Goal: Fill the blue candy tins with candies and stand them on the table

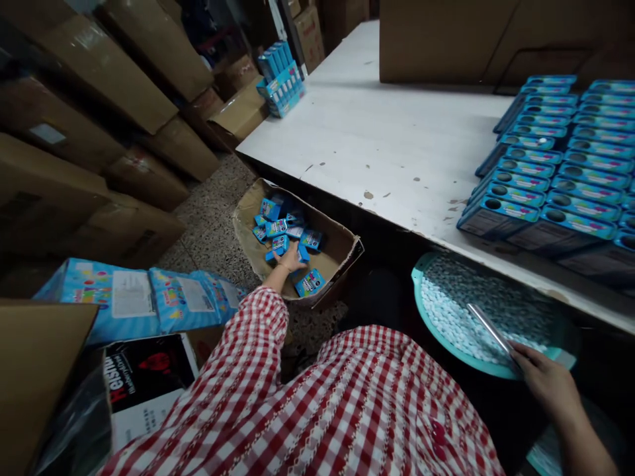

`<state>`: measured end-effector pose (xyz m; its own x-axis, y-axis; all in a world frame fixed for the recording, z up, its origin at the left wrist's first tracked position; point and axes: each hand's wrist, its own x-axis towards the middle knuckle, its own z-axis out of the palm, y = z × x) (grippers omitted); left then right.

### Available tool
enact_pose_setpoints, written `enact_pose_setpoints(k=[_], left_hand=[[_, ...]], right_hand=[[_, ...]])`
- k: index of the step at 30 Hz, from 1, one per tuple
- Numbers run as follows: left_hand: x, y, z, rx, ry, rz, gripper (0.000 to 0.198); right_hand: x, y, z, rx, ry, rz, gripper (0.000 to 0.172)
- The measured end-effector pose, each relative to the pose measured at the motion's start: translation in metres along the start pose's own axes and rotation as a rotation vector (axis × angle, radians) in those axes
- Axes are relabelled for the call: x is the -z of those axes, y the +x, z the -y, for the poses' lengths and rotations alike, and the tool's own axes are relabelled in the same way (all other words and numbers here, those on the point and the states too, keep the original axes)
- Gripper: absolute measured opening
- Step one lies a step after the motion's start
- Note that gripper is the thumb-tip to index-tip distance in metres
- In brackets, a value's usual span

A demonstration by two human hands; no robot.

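Observation:
My left hand (292,257) reaches down into an open cardboard box (342,256), its fingers closed around a small blue box (302,252). Several similar printed blue boxes (276,227) lie loose about it, and one more box (310,283) rests near the front wall. On the right, my right hand (548,378) grips a slim, shiny metal tool (489,327), shaped like a tube or narrow scoop. The tool extends over a round turquoise basin (421,297) filled with small white and pale blue pellets (456,324).
Rows of blue cartons (526,175) stand on the right of the white table (397,145); a blue display pack (282,82) sits at its far left corner. Large cardboard cartons (99,73) are stacked at left. Blue printed packs (129,297) lie beside my left arm.

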<state>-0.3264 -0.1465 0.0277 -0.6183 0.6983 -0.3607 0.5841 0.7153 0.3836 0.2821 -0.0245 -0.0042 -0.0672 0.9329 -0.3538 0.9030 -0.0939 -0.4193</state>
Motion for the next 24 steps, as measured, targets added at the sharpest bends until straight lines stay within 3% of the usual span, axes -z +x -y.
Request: enact_pose_setpoints(k=[2, 4, 7, 11, 13, 15, 18, 21, 24], left_hand=[[0.02, -0.013, -0.011, -0.101, -0.345, -0.085, 0.1], [0.033, -0.034, -0.031, -0.225, -0.759, -0.033, 0.097], [0.03, -0.07, -0.075, -0.301, -1.336, 0.228, 0.079], [-0.005, -0.098, -0.131, -0.166, -1.635, 0.622, 0.07], [-0.027, -0.101, -0.147, -0.012, -1.616, 0.84, 0.069], [-0.05, -0.102, -0.153, 0.145, -1.514, 0.973, 0.068], [-0.08, -0.107, -0.146, 0.256, -1.243, 0.96, 0.064], [-0.094, -0.115, -0.133, 0.137, -0.902, 0.923, 0.063], [-0.09, -0.114, -0.122, -0.236, -0.672, 0.838, 0.059]], right_hand=[[0.0, 0.0, -0.007, -0.09, 0.099, 0.033, 0.026], [-0.002, 0.003, -0.008, -0.142, 0.174, 0.041, 0.023], [-0.006, 0.01, 0.0, -0.09, 0.258, 0.019, 0.026], [-0.01, 0.014, 0.017, 0.02, 0.347, 0.021, 0.04], [-0.01, 0.013, 0.021, 0.071, 0.327, 0.0, 0.041], [-0.009, 0.011, 0.02, 0.1, 0.288, -0.004, 0.04], [-0.003, 0.005, 0.016, 0.119, 0.173, -0.005, 0.036], [0.01, -0.003, 0.015, 0.114, -0.078, -0.017, 0.034], [0.026, -0.01, 0.018, 0.13, -0.326, 0.028, 0.037]])
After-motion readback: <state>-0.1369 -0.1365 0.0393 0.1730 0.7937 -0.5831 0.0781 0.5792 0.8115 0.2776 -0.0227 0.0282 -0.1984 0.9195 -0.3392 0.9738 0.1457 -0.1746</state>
